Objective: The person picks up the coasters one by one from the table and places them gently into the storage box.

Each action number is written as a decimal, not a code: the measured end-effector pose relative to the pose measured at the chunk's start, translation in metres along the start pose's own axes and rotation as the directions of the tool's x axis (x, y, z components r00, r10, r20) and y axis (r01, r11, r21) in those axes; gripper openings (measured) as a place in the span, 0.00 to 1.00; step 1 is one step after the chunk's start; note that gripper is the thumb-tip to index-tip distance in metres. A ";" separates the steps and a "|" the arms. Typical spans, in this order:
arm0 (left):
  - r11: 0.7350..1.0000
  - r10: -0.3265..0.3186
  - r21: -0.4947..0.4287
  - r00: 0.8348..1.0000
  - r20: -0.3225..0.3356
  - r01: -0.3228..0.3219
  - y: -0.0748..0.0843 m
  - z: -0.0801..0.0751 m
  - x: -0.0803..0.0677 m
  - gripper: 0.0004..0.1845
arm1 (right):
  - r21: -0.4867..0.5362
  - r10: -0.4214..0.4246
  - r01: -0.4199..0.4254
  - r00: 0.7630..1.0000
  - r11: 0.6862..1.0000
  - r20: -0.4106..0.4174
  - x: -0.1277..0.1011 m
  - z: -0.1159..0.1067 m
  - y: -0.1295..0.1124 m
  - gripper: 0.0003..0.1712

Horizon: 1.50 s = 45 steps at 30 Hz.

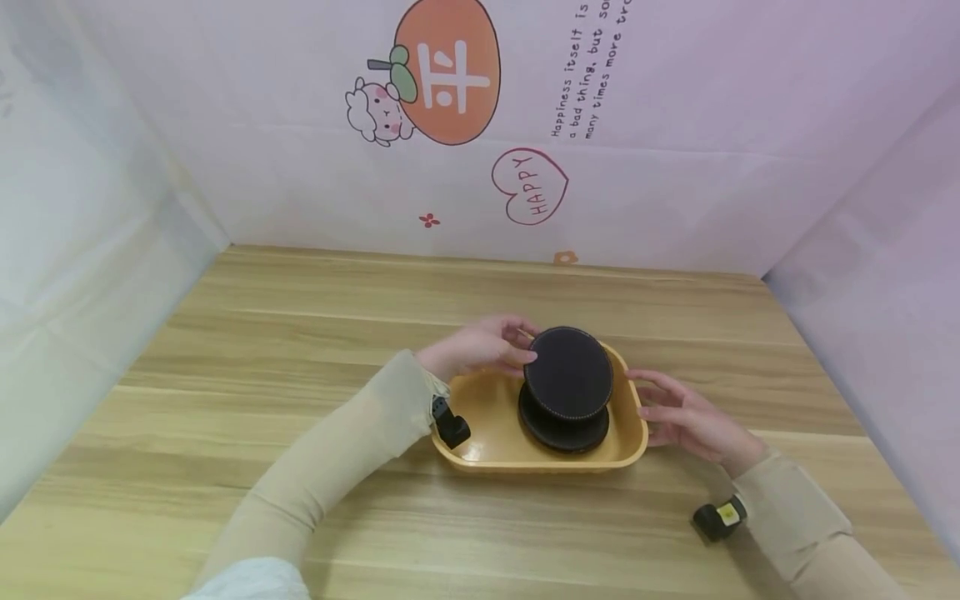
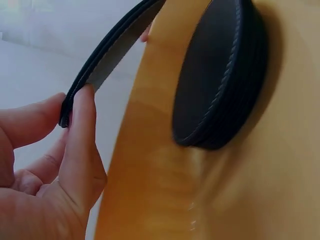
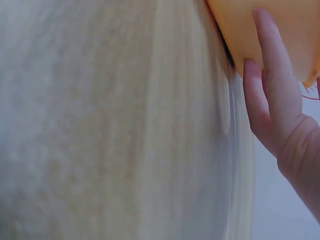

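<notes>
My left hand [image 1: 491, 343] pinches a round black coaster [image 1: 567, 372] with stitching along its edge. In the left wrist view, thumb and fingers grip the rim of this coaster [image 2: 111, 47], which is tilted. Below it, a stack of matching black coasters [image 1: 566, 437] lies in a yellow plastic basin [image 1: 487, 421], toward its right side. The stack [image 2: 215, 75] stands apart from the held coaster. At the basin's right end is my right hand [image 1: 688, 418]. Its extended fingers touch the outer wall of the basin [image 3: 235, 25] in the right wrist view.
The basin stands on a wood-grain table [image 1: 360, 517]. White cloth walls surround the table at the back and both sides, and the back cloth [image 1: 660, 200] carries printed drawings and lettering. Each wrist wears a small black camera [image 1: 452, 429].
</notes>
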State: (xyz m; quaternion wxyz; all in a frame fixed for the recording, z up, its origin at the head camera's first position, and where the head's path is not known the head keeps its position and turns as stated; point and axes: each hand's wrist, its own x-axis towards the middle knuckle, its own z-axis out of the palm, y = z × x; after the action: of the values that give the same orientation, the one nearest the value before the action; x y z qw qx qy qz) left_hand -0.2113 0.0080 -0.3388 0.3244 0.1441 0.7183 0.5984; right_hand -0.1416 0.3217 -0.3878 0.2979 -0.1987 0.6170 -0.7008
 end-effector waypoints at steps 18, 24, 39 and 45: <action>0.990 -0.090 0.116 0.995 0.038 0.085 -0.022 0.004 0.008 0.24 | 0.024 -0.009 0.009 1.000 1.000 0.023 0.002 0.000 0.001 0.28; 0.985 -0.102 0.141 0.995 0.017 0.099 -0.022 0.003 0.006 0.23 | 0.014 -0.008 0.007 1.000 1.000 0.019 0.003 0.000 0.002 0.28; 0.977 -0.067 0.202 0.998 0.022 0.061 -0.024 0.005 0.010 0.21 | 0.045 -0.042 0.040 0.998 0.998 0.046 0.002 0.001 0.002 0.30; 0.972 -0.045 0.234 0.998 0.035 0.036 -0.027 0.004 0.010 0.20 | 0.041 -0.042 0.039 0.997 0.998 0.059 0.003 0.001 0.002 0.30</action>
State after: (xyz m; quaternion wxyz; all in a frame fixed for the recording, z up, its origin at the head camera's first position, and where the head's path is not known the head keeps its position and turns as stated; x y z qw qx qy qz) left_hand -0.2117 0.0106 -0.3673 0.3317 0.1787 0.7797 0.5001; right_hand -0.1426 0.3191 -0.3903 0.3059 -0.2261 0.5895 -0.7126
